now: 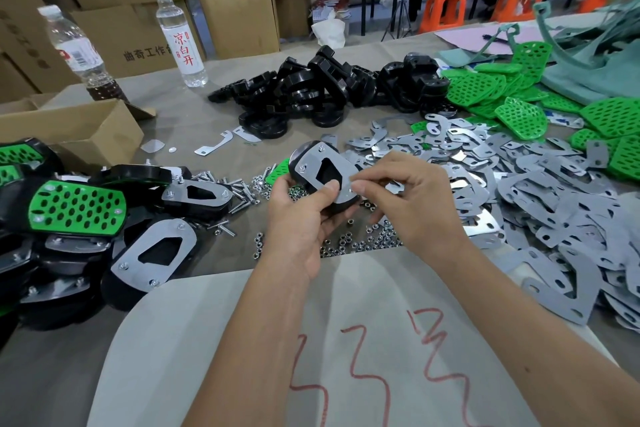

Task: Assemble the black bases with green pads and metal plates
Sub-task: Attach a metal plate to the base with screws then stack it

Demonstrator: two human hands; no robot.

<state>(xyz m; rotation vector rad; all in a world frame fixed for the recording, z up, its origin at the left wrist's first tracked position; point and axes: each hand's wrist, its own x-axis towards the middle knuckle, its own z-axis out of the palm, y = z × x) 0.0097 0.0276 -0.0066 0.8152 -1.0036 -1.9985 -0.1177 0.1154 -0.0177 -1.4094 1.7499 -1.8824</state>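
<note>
Where cardboard boxes (pixel 239 14) stack, cluttered table (pixel 194 107), orange stools (pixel 443 9)

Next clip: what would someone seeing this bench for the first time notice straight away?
Dead centre, the left hand grips a black base with a metal plate on its face, while the right hand pinches at the plate's near corner. To the right sprawls a heap of loose grey plates, with bright green perforated pads beyond it. Finished green-and-black assemblies pile up at the left edge.
</note>
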